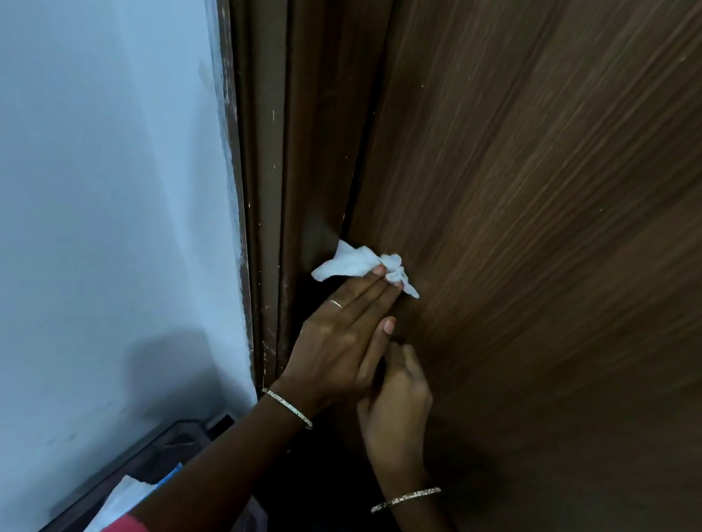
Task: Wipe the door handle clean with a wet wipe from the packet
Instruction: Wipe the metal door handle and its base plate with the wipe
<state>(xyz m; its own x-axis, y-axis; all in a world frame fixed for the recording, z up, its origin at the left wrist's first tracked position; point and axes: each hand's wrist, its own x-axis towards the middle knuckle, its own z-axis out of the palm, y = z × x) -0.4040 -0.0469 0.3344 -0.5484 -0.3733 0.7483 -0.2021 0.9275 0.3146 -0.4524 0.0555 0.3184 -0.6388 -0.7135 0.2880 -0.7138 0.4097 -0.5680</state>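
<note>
Head view:
Wipe: crumpled white wet wipe [360, 264] against dark brown wooden door [561, 246], just past centre toward 6 o'clock.
Left hand [338, 343]: fingers flat, pressing wipe.
Right hand [396, 406]: curled at 5 o'clock (contents hidden, cannot tell).

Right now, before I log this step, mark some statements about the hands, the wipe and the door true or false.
1. The left hand presses a white wet wipe against the wooden door. True.
2. The wipe is folded into a neat flat square. False: it is crumpled, with loose corners sticking out on both sides.
3. The right hand is below the left, close to the door. True.
4. The door handle is in plain view. False: the hands and wipe cover that spot, so no handle shows.
5. Only one wrist wears a bangle. False: both wrists wear one.
</note>
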